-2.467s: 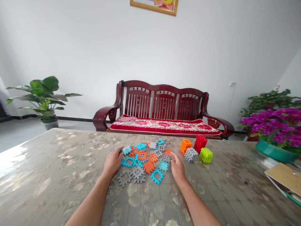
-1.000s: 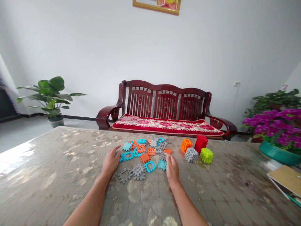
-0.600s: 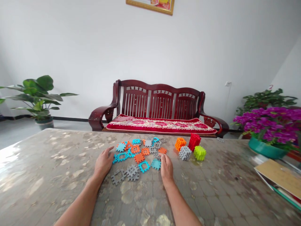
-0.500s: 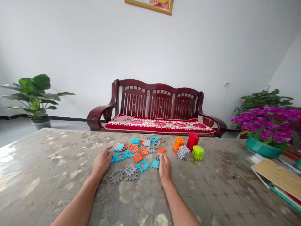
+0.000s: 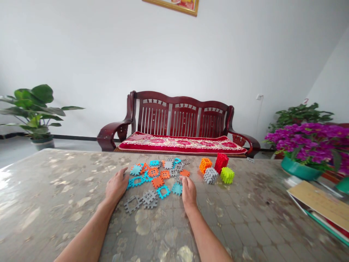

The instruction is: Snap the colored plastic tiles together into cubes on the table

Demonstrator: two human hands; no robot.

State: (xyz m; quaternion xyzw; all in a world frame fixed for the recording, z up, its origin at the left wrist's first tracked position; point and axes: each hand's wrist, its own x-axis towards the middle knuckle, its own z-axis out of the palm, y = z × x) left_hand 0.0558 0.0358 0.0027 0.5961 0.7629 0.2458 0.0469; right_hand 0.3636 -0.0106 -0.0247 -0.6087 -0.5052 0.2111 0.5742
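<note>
Flat interlocking toy pieces with notched edges lie in a loose spread between my two hands. My left hand (image 5: 116, 186) rests on the table at the pile's left side, fingers stretched forward and holding nothing, near some joined blue frame pieces (image 5: 135, 181). At the right side lies my right hand (image 5: 189, 192), loosely bent with its thumb beside a teal square piece (image 5: 177, 188); no piece shows in it. Between them are an orange square piece (image 5: 157, 182) and a blue open frame (image 5: 163, 192). Nearest me, grey pieces (image 5: 149, 198) overlap.
Right of the pile stand stacked blocks: orange (image 5: 205, 165), grey (image 5: 211, 175), red (image 5: 221, 162) and lime green (image 5: 227, 175). Purple flowers in a teal pot (image 5: 300, 168) and a brown folder (image 5: 323, 203) occupy the table's right side. A wooden bench (image 5: 180, 116) stands beyond the table.
The whole view has shifted slightly, so everything appears a little further left. Both hands and the pieces keep their places on the table.
</note>
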